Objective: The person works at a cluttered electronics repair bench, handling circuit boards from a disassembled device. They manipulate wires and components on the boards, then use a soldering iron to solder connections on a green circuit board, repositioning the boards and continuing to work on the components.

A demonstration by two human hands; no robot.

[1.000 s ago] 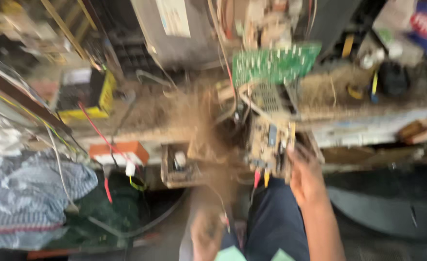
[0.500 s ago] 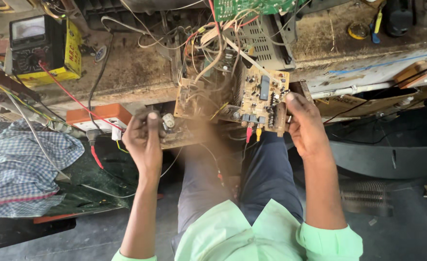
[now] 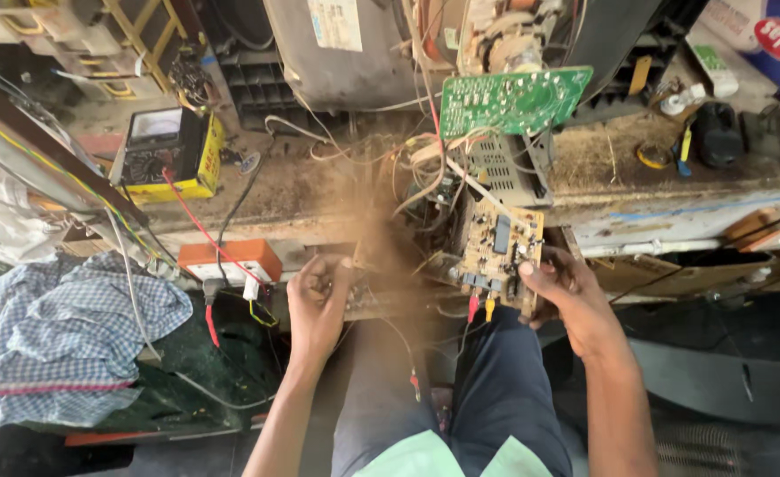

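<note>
A tan circuit board [image 3: 499, 253] with black parts and coloured wires stands tilted at the workbench's front edge. My right hand [image 3: 571, 296] grips its lower right corner, thumb on the face. My left hand [image 3: 318, 307] is closed in a fist just left of the board, at a dusty chassis frame [image 3: 381, 300]. A brown smear [image 3: 379, 231] rises from the fist, blurred by motion; it looks like a brush. A tangle of wires [image 3: 416, 172] runs from the board up to a green circuit board [image 3: 514, 99].
A yellow multimeter [image 3: 169, 152] with a red lead sits back left on the dusty bench [image 3: 302, 190]. An orange and white socket box [image 3: 229, 260] hangs at the bench front. A checked cloth [image 3: 63, 336] lies lower left. A grey metal casing [image 3: 346, 53] stands behind.
My left hand has let go of the frame's edge and closed into a fist, with the brown blur now sweeping beside the board. The view has tilted up toward the bench.
</note>
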